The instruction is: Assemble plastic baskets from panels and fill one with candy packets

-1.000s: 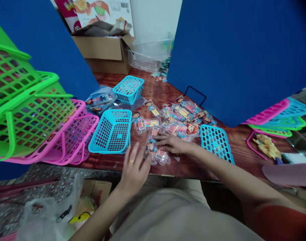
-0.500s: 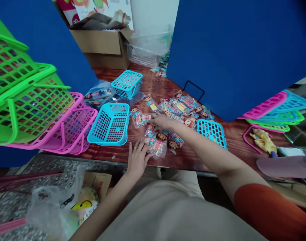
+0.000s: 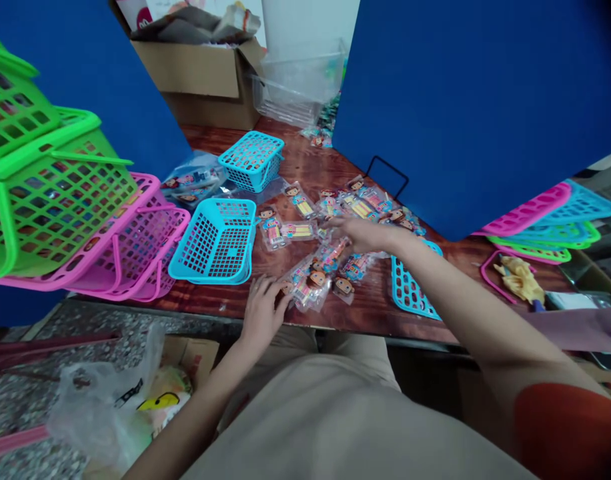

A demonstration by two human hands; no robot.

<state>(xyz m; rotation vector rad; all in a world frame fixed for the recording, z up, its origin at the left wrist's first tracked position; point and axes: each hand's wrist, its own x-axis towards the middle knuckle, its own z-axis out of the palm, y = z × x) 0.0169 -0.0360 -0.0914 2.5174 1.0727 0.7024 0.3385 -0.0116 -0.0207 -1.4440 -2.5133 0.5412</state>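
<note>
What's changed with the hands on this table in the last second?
The right hand has moved rightward and away, out over the far packets, with nothing visibly held. The left hand has shifted only slightly, staying low beside the nearer packets. The turquoise basket and the pink baskets stayed where they were.

Fig.: single head-worn cam, looking fwd & down over wearer's beige cloth shirt front (image 3: 330, 427) at close range, toward left hand (image 3: 263, 317), right hand (image 3: 370, 235) & reddish-brown wooden table (image 3: 358, 327).
</note>
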